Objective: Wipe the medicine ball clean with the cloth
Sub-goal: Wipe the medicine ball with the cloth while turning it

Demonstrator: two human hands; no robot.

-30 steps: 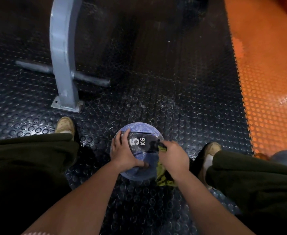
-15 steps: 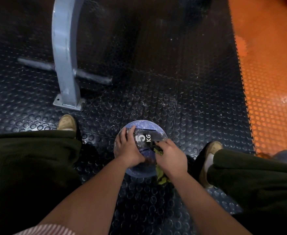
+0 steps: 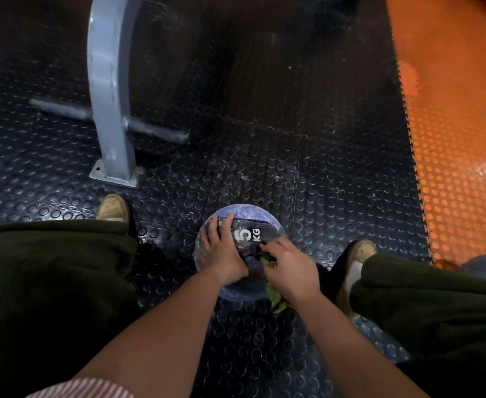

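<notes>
- The medicine ball [image 3: 237,251] sits on the studded black floor mat [image 3: 322,182] in the lower middle of the frame, between the person's two shoes, so it is close in and reachable by both hands without leaning far.
- The left hand [image 3: 221,255] lies spread over the ball's left flank, fingers fanned up toward the top. Judging by that flat, open hold, it is there to stop the round ball from rolling or turning while the other hand rubs.
- The right hand [image 3: 292,268] is closed around a bunched yellow-green cloth [image 3: 277,297], pressing it against the ball's right side just below the "5 KG" marking; part of the cloth trails out under the wrist toward the bottom of the frame.
- The dark label panel faces up, which suggests the top and right are the parts being worked; the pale blue surface shows whitish mottling, and I cannot tell whether that is dirt or the ball's own pattern.
- The wiping looks to be in progress; the underside against the mat is hidden and would need the ball turned.
- A grey metal post [image 3: 109,90] stands on the mat at upper left, well apart from the ball.
- An orange floor section [image 3: 451,124] fills the right of the frame.
</notes>
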